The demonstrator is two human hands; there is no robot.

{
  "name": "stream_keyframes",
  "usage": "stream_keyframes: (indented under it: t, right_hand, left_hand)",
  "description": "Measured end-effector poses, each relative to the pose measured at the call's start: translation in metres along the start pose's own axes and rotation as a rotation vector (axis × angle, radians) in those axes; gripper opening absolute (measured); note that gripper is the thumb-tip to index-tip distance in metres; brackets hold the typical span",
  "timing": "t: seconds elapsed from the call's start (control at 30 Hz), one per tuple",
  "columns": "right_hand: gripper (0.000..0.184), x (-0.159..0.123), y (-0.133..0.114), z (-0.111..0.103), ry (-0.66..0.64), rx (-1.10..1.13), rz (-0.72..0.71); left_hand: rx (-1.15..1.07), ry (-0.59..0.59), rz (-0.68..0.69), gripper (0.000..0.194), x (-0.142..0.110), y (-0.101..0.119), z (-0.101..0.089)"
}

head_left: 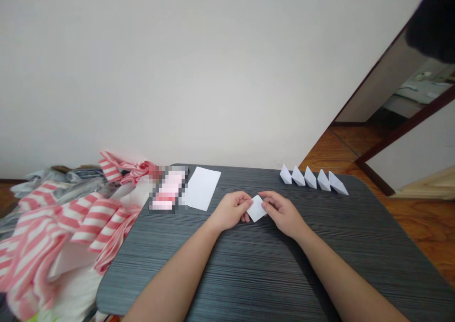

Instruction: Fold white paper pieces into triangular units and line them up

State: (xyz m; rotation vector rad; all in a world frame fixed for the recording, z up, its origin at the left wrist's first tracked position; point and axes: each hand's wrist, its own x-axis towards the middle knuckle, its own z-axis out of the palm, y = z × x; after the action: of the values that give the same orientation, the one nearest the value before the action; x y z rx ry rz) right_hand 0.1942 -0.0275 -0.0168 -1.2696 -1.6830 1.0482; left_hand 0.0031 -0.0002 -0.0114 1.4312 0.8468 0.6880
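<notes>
Your left hand (231,211) and right hand (282,213) pinch a small folded white paper (256,208) between them, with five folded paper boats (310,177) lined up far right and one flat white sheet (201,188) left far left.

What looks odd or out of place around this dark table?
The crumpled heap of pink-and-white striped fabric piled against the left edge of the table looks untidy beside the neat row of folded paper boats. Next to the white paper sheet, a pixelated patch hides whatever lies there.
</notes>
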Motion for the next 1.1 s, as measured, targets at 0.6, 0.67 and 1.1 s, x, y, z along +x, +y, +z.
stream_keyframes:
  t: [0.6, 0.67, 1.1]
  right_hand:
    - [0.024, -0.0038, -0.0054, -0.0023, -0.071, 0.001, -0.065]
    - [0.023, -0.0043, -0.0058, -0.0041, -0.067, -0.019, -0.118]
    - [0.019, -0.0005, -0.0036, -0.0078, -0.095, -0.188, -0.309]
  left_hand:
    - [0.065, 0.022, 0.006, 0.035, -0.0010, 0.0017, 0.0010]
    - [0.039, 0.024, 0.014, 0.034, 0.0000, 0.0022, 0.0001]
    - [0.031, 0.018, 0.017, 0.035, 0.0001, 0.0028, -0.0005]
